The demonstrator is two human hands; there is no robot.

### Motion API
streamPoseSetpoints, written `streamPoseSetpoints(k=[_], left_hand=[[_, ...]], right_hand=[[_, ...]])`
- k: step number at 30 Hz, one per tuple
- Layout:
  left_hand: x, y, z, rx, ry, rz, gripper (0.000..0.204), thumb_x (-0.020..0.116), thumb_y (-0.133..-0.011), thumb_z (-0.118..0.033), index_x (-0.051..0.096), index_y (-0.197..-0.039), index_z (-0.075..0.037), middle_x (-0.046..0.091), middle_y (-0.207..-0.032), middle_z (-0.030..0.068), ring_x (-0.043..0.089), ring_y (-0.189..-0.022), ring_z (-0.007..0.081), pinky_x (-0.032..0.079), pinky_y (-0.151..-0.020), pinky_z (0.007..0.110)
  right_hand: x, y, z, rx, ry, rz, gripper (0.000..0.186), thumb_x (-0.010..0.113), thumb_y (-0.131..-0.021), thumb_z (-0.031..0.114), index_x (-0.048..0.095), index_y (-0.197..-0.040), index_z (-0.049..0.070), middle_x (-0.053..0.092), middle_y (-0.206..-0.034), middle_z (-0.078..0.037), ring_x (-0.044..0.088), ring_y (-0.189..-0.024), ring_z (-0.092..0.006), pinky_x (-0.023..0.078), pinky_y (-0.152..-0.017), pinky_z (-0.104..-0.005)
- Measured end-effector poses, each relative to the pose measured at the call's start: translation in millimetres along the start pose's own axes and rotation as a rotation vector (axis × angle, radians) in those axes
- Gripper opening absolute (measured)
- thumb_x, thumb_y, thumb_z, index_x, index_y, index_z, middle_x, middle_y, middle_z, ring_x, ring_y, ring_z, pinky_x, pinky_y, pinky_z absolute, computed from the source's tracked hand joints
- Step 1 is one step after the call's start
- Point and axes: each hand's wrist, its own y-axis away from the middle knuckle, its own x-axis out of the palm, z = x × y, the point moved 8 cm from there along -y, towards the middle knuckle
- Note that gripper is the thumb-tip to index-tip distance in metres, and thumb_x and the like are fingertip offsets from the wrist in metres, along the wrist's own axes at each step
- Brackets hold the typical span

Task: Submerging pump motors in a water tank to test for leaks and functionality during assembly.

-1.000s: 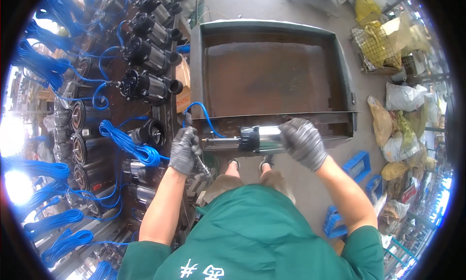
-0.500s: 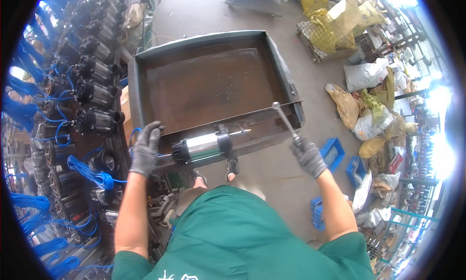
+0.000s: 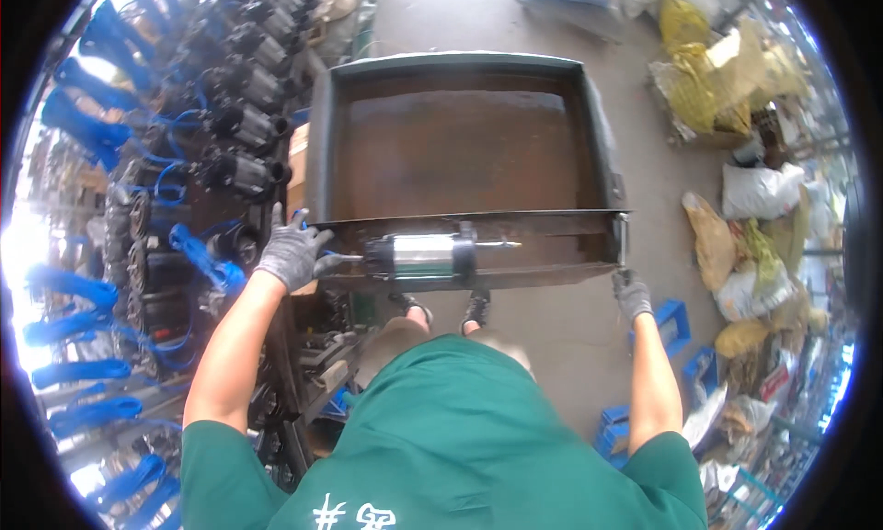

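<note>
A cylindrical motor (image 3: 423,255) with a polished steel body and black ends lies level in the narrow front section of a metal tank (image 3: 591,116), a shaft poking out at each end. My left hand (image 3: 291,252), in a grey glove, has its fingers spread at the tank's left front corner, beside the motor's left shaft and a bit of blue cable. My gloved right hand (image 3: 632,291) grips a long metal wrench (image 3: 624,240) at the tank's right end. The rear section of the tank holds brownish, murky liquid.
Rows of motors (image 3: 246,169) with blue cable coils (image 3: 202,254) fill racks on my left. Along the right are sacks (image 3: 759,190), a cluttered wire basket and blue plastic crates (image 3: 671,323) on the floor. My feet stand just below the tank's front edge.
My right hand left the motor, carried the wrench rightward and now holds it lower, at the tank's end. My left hand moved left and opened. The motor lies in the tank's front section.
</note>
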Motion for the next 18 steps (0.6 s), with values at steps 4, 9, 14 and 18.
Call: streamPoseSetpoints(k=[4,9,14,18], left_hand=[[10,20,27,-0.047,0.025,0.010,0.073,0.051,-0.104,-0.068,0.061,-0.151,-0.013,0.067,-0.145,0.0116,0.046,-0.152,0.0307,0.005,-0.128,0.073],[29,48,21,0.072,0.031,0.112,0.044,0.068,-0.099,-0.051,0.074,-0.118,-0.012,0.074,-0.114,0.0086,0.067,-0.121,0.0281,0.020,-0.128,0.066],[19,74,3,0.153,0.163,0.010,0.019,0.073,-0.097,-0.031,0.071,-0.102,-0.013,0.075,-0.086,0.0130,0.075,-0.084,0.0371,0.057,-0.080,0.051],[-7,87,24,0.041,0.570,-0.077,0.024,0.072,-0.100,-0.030,0.066,-0.098,-0.007,0.072,-0.083,0.0189,0.072,-0.082,0.0443,0.056,-0.071,0.053]], right_hand=[[-45,34,102,-0.239,0.064,-0.296,0.037,0.069,-0.105,0.034,0.066,-0.128,0.005,0.072,-0.107,-0.021,0.070,-0.095,-0.0383,0.058,-0.088,-0.0464],[-8,118,317,-0.544,-0.322,0.067,0.031,0.070,-0.106,0.020,0.064,-0.133,0.007,0.072,-0.113,-0.013,0.070,-0.100,-0.0268,0.058,-0.092,-0.0427],[36,152,451,-0.823,0.133,0.204,0.029,0.069,-0.100,0.024,0.064,-0.122,0.005,0.066,-0.122,-0.024,0.071,-0.096,-0.0437,0.058,-0.088,-0.0524],[56,137,468,-0.851,0.397,0.455,0.021,0.069,-0.098,0.025,0.067,-0.106,0.005,0.068,-0.118,-0.026,0.071,-0.096,-0.0463,0.057,-0.087,-0.0549]])
